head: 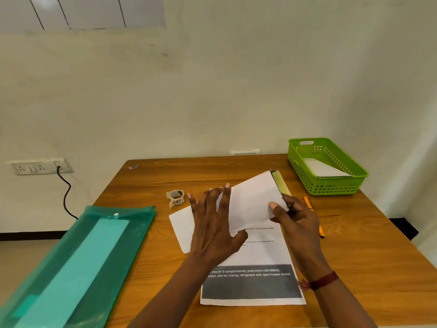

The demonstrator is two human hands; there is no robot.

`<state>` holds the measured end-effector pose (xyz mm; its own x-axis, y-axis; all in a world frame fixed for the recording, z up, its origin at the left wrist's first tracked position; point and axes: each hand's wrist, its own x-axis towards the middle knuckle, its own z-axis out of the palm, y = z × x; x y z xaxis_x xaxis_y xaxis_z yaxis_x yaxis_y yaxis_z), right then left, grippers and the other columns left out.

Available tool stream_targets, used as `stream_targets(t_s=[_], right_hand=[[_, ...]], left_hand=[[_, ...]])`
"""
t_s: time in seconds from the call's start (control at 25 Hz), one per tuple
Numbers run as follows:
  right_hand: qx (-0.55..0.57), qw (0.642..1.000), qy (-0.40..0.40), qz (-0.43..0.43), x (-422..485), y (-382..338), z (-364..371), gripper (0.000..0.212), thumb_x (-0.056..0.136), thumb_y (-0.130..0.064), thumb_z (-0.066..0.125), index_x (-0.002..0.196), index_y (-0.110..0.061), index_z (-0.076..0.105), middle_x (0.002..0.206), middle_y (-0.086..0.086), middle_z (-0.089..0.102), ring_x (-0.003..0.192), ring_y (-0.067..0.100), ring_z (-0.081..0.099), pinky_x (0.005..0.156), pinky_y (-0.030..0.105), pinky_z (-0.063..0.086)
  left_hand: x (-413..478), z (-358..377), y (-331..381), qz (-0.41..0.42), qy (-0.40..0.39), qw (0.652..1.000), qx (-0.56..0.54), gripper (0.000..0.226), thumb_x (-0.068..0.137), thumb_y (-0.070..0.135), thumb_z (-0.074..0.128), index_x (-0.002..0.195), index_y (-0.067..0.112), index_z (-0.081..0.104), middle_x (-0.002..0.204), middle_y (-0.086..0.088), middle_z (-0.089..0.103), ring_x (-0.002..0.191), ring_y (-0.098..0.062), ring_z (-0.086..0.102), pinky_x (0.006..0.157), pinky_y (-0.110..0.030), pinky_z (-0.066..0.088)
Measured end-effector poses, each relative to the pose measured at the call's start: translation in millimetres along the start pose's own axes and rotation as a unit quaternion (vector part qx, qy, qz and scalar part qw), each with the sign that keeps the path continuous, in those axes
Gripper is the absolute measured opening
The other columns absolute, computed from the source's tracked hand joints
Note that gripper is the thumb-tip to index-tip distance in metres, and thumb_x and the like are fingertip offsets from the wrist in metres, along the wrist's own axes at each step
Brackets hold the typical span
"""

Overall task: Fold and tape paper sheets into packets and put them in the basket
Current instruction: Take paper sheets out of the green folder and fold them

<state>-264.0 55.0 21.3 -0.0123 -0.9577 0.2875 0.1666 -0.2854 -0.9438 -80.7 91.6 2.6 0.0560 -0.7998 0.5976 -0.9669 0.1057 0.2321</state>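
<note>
A white paper sheet (253,200), partly folded, lies slanted across the middle of the wooden table (366,245). My left hand (212,223) rests flat on its left part with fingers spread. My right hand (295,218) pinches the sheet's right edge, thumb on top. Under it lies a printed sheet (250,285) with a dark grey band of text. A roll of tape (176,197) sits to the left of the paper. The green basket (328,185) stands at the back right with one white packet (324,168) inside.
A teal plastic folder (78,263) hangs over the table's left edge. A yellow-green ruler (281,181) pokes out behind the folded sheet, and an orange pen (309,204) lies right of my right hand. A wall socket with a black cable (66,192) is at the left.
</note>
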Motion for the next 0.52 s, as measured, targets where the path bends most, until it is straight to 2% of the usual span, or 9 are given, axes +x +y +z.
stream_targets(t_s=[0.12,0.24,0.32,0.4,0.44,0.52], right_hand=[[-0.016,0.997,-0.02,-0.068,14.0,-19.2,7.6,0.031,0.085,-0.008,0.07,0.113,-0.023,0.068,0.111,-0.004,0.072,0.1,0.013,0.069,0.075,0.03,0.058],[-0.03,0.989,-0.045,-0.134,28.5,-40.0,18.0,0.04,0.087,-0.005,0.068,0.118,-0.03,0.064,0.117,-0.006,0.068,0.103,0.01,0.067,0.077,0.027,0.056],[-0.036,0.986,-0.057,-0.154,37.7,-49.0,22.9,0.045,0.089,-0.007,0.067,0.122,-0.036,0.062,0.112,-0.008,0.07,0.089,0.018,0.068,0.072,0.039,0.058],[-0.052,0.982,-0.075,-0.166,45.6,-53.9,26.2,0.049,0.09,-0.008,0.066,0.128,-0.04,0.059,0.102,0.003,0.071,0.077,0.044,0.06,0.069,0.055,0.054],[-0.057,0.98,-0.088,-0.168,48.9,-55.4,27.5,0.052,0.091,-0.008,0.066,0.131,-0.04,0.057,0.099,0.013,0.068,0.078,0.05,0.057,0.07,0.06,0.052],[-0.059,0.978,-0.107,-0.169,52.3,-58.9,31.5,0.057,0.09,-0.005,0.065,0.136,-0.037,0.053,0.094,0.024,0.061,0.074,0.045,0.054,0.07,0.059,0.052]], left_hand=[[9.2,-1.0,8.3,-0.03,0.026,0.998,-0.05,0.115,0.068,0.068,0.065,0.153,0.02,0.004,0.146,-0.011,0.031,0.137,-0.031,0.029,0.111,-0.067,0.021],[17.2,-8.2,17.7,-0.068,0.048,0.992,-0.099,0.12,0.067,0.073,0.063,0.154,0.023,-0.003,0.151,-0.003,0.021,0.139,-0.025,0.021,0.112,-0.064,0.025],[22.9,-16.9,21.3,-0.113,0.037,0.983,-0.143,0.128,0.062,0.079,0.065,0.154,0.026,-0.005,0.152,-0.001,0.018,0.138,-0.019,0.019,0.115,-0.048,0.026],[28.6,-28.5,23.2,-0.154,0.029,0.967,-0.2,0.129,0.057,0.082,0.065,0.155,0.026,0.003,0.147,-0.002,0.025,0.126,-0.008,0.027,0.101,-0.028,0.033],[32.1,-34.1,23.2,-0.16,0.031,0.96,-0.229,0.12,0.059,0.078,0.066,0.153,0.028,0.012,0.143,0.001,0.031,0.119,-0.003,0.032,0.093,-0.023,0.038],[39.6,-45.6,22.7,-0.168,0.051,0.937,-0.302,0.086,0.071,0.067,0.069,0.142,0.036,0.032,0.127,0.012,0.049,0.103,0.002,0.048,0.077,-0.015,0.047]])
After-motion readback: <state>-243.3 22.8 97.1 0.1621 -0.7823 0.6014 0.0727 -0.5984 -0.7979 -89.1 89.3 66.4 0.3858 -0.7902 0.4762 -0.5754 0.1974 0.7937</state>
